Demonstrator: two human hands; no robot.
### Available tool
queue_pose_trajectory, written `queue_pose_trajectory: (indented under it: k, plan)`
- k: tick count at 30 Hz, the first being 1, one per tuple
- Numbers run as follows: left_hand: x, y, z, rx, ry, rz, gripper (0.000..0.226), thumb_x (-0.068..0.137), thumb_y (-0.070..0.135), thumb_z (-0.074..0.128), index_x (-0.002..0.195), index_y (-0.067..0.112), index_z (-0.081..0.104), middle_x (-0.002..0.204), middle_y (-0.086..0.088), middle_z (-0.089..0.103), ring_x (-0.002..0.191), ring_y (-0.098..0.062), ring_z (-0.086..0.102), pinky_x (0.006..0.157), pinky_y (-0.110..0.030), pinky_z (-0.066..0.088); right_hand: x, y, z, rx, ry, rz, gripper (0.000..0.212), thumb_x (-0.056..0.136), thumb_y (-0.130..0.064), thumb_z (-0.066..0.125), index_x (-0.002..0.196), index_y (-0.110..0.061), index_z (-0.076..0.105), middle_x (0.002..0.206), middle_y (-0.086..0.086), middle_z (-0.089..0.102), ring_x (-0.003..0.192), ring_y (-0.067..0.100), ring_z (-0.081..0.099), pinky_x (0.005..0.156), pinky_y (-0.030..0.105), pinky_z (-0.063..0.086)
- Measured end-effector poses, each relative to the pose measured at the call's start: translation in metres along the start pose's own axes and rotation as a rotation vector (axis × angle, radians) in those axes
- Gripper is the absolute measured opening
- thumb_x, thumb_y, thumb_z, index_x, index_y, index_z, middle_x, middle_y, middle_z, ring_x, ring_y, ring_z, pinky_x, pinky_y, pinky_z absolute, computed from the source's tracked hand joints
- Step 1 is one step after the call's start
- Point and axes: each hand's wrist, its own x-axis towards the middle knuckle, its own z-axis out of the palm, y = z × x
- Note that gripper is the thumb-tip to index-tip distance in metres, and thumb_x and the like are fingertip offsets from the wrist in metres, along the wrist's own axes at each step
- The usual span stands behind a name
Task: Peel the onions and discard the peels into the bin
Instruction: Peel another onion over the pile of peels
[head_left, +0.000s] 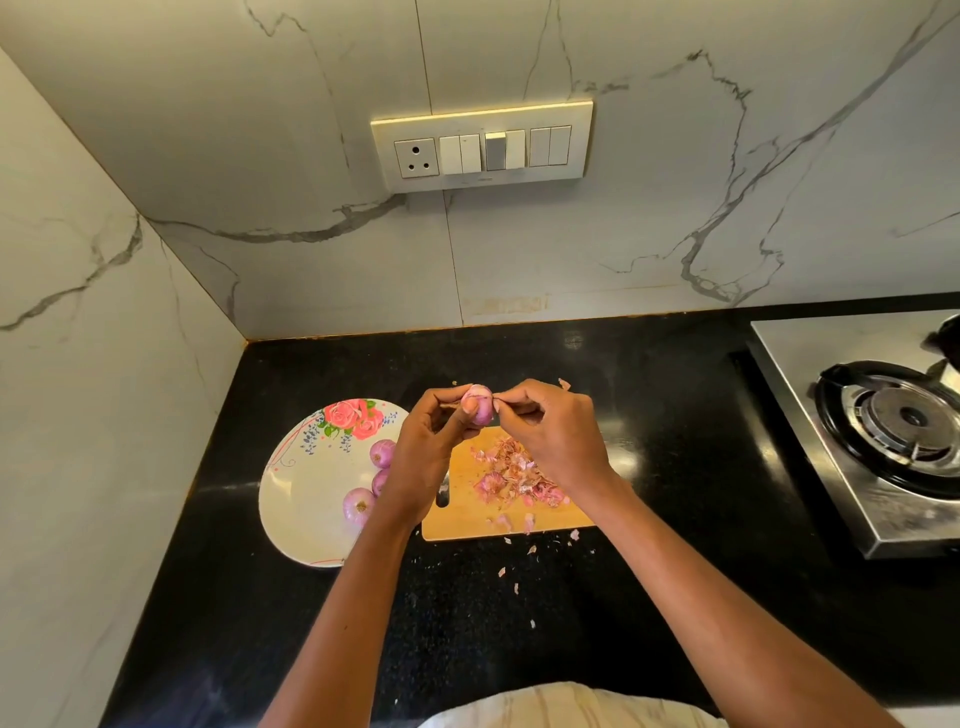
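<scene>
A small purple onion is held up above the black countertop, over the far edge of the wooden cutting board. It is gripped by the left hand, whose fingers are curled around its left and lower side, with the thumb laid on the front of it. The right hand is closed in a pinch at the right side of the onion, where a thin piece of skin is taken between the thumb and the fingertips. A heap of dry pink and brown peels is seen on the cutting board, under the right hand, and some small flakes are scattered on the countertop just in front of the board. To the left of the board, touching its edge or very near to it, a white plate with a rose pattern is placed, and three more onions are lying on its right part, partly hidden by the left wrist. A steel gas stove is set at the right side of the countertop, well apart from the board. On the marble wall behind, a switch panel with a socket is mounted. The bin is not shown in the view
</scene>
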Motion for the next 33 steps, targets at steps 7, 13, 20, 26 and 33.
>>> queue_pose_trajectory:
  k: [7, 13, 20, 26, 33]
  plan:
    - [-0.006, 0.0, 0.002, -0.067, 0.005, 0.011, 0.047, 0.09, 0.038, 0.064, 0.13, 0.013, 0.06, 0.127, -0.005, 0.068, 0.117, -0.02, 0.066, 0.099, -0.037, 0.055, 0.003, -0.005, 0.006, 0.074, 0.05, 0.13, 0.008, 0.09, -0.016, 0.075, 0.096, -0.011, 0.076, 0.085, -0.007, 0.073, 0.079, 0.001, 0.069, 0.07, 0.009, 0.052]
    - [-0.005, 0.004, 0.005, -0.196, 0.01, -0.046, 0.047, 0.091, 0.035, 0.061, 0.133, 0.012, 0.058, 0.13, -0.01, 0.066, 0.12, -0.023, 0.066, 0.1, -0.035, 0.055, 0.005, -0.005, -0.001, 0.31, -0.01, 0.262, 0.019, 0.098, -0.019, 0.066, 0.113, -0.008, 0.073, 0.1, 0.001, 0.075, 0.088, 0.009, 0.074, 0.077, 0.023, 0.06]
    - [-0.002, 0.006, 0.002, -0.161, -0.064, -0.08, 0.045, 0.091, 0.038, 0.057, 0.128, 0.014, 0.059, 0.124, -0.009, 0.069, 0.115, -0.025, 0.067, 0.097, -0.034, 0.055, 0.004, 0.001, -0.009, 0.175, -0.104, 0.078, 0.027, 0.092, -0.02, 0.074, 0.119, -0.019, 0.075, 0.114, -0.004, 0.074, 0.108, 0.007, 0.068, 0.088, 0.025, 0.058]
    - [-0.002, 0.007, -0.006, -0.147, -0.138, -0.124, 0.037, 0.092, 0.035, 0.056, 0.125, 0.017, 0.063, 0.119, -0.003, 0.071, 0.112, -0.024, 0.068, 0.094, -0.031, 0.056, 0.005, 0.003, -0.01, 0.218, -0.098, 0.064, 0.016, 0.086, -0.016, 0.079, 0.102, -0.017, 0.077, 0.1, -0.005, 0.073, 0.095, 0.009, 0.068, 0.078, 0.02, 0.055]
    - [-0.004, 0.005, 0.0, -0.238, -0.091, -0.166, 0.043, 0.092, 0.033, 0.058, 0.13, 0.013, 0.061, 0.122, -0.009, 0.07, 0.114, -0.026, 0.068, 0.096, -0.033, 0.056, 0.001, 0.004, -0.003, 0.1, -0.113, 0.102, 0.012, 0.1, -0.021, 0.064, 0.11, -0.014, 0.068, 0.101, -0.008, 0.066, 0.095, -0.004, 0.06, 0.077, 0.008, 0.046]
